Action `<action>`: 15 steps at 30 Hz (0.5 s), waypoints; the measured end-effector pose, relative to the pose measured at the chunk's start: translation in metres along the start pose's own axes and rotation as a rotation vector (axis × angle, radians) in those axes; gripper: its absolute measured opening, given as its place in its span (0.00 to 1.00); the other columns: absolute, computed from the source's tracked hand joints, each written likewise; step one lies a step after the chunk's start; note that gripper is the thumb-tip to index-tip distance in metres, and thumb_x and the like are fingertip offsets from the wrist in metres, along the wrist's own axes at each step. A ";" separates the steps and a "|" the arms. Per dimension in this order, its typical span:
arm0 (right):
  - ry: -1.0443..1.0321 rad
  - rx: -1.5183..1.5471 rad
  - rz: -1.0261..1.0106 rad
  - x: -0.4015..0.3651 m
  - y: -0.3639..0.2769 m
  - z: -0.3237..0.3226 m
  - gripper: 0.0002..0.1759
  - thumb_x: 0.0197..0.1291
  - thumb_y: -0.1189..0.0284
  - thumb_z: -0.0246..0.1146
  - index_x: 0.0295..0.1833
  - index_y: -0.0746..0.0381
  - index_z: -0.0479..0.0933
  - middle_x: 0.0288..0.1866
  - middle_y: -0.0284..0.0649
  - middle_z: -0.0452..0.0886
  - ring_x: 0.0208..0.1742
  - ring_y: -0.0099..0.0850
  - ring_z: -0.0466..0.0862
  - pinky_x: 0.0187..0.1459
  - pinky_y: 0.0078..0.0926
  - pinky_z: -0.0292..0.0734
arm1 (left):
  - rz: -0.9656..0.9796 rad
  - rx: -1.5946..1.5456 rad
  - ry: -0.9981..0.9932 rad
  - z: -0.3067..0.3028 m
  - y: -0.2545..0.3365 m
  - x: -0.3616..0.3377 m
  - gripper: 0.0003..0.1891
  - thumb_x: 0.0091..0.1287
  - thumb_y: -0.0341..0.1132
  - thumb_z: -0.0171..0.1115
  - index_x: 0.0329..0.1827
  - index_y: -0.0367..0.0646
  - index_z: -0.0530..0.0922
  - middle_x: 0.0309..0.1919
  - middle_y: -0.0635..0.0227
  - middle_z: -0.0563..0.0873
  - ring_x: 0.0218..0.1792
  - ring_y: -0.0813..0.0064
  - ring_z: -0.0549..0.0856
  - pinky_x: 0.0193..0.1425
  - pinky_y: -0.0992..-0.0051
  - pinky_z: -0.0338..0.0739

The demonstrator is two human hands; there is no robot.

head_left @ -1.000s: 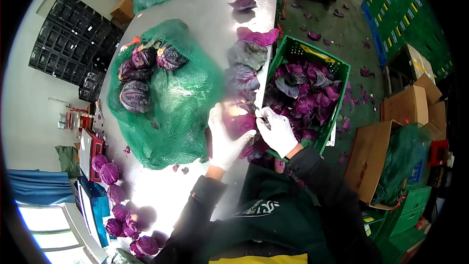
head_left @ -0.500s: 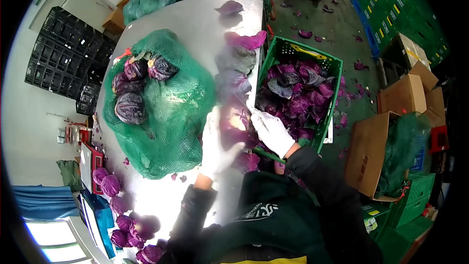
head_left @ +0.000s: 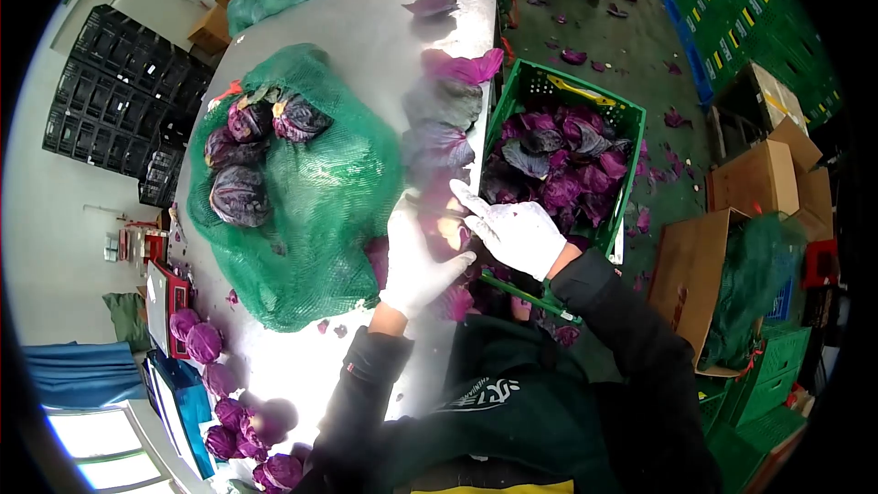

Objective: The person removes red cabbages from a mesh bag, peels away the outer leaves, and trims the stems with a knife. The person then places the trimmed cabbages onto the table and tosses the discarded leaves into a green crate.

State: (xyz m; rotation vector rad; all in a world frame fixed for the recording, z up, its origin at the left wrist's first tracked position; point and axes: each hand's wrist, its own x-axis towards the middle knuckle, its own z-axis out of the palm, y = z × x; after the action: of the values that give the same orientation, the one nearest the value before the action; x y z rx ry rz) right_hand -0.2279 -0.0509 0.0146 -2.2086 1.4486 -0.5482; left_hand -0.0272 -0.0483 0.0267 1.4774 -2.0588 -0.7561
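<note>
Head view. Left hand [head_left: 416,261], in a white glove, has its grip clasped around the purple round cabbage head [head_left: 445,220] from 7 o'clock. Right hand [head_left: 517,233], also gloved, lies against it from 3 o'clock, fingers stretched out, grip released. The cabbage is over the shiny steel bench [head_left: 366,37], near its 3 o'clock edge. Green mesh sack [head_left: 329,192] holding dark cabbages lies just beside at 9 o'clock. Green plastic crate [head_left: 549,87] of purple leaves stands at 2 o'clock, beside the bench.

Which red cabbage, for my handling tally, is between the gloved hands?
The red cabbage by the green crate, between the left hand and right hand; the rest lie untouched, in the green net or piled apart.
</note>
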 end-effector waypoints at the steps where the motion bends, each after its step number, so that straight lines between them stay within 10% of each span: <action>1: 0.005 -0.024 0.020 0.002 -0.001 -0.002 0.30 0.72 0.60 0.51 0.77 0.53 0.62 0.33 0.43 0.85 0.26 0.45 0.84 0.31 0.42 0.80 | 0.088 0.063 0.050 0.004 -0.008 -0.003 0.61 0.40 0.41 0.84 0.75 0.29 0.54 0.68 0.44 0.64 0.72 0.48 0.64 0.77 0.59 0.58; 7: 0.320 0.057 -0.010 0.033 0.086 0.042 0.22 0.73 0.61 0.50 0.68 0.53 0.73 0.50 0.50 0.85 0.35 0.46 0.86 0.41 0.42 0.82 | 0.168 0.114 0.004 0.005 -0.008 -0.011 0.62 0.42 0.40 0.82 0.76 0.28 0.50 0.72 0.43 0.60 0.75 0.47 0.60 0.80 0.59 0.53; 10: 0.034 0.735 0.505 0.025 0.078 0.032 0.24 0.77 0.57 0.48 0.71 0.53 0.71 0.35 0.49 0.83 0.28 0.36 0.83 0.36 0.37 0.79 | 0.138 0.028 0.030 0.000 -0.008 -0.014 0.61 0.41 0.38 0.83 0.76 0.28 0.52 0.72 0.45 0.60 0.75 0.48 0.60 0.80 0.60 0.54; 15: 0.397 0.546 0.374 -0.004 0.002 0.038 0.34 0.70 0.53 0.59 0.76 0.54 0.62 0.29 0.41 0.80 0.27 0.38 0.82 0.34 0.34 0.78 | 0.013 0.137 0.130 0.010 -0.008 -0.017 0.64 0.38 0.43 0.86 0.76 0.30 0.53 0.70 0.45 0.63 0.73 0.48 0.61 0.78 0.58 0.57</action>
State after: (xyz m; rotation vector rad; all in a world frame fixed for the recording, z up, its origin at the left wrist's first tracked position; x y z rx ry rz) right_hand -0.2100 -0.0429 -0.0184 -1.4170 1.6066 -1.1333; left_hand -0.0235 -0.0327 0.0131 1.5427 -2.0542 -0.5082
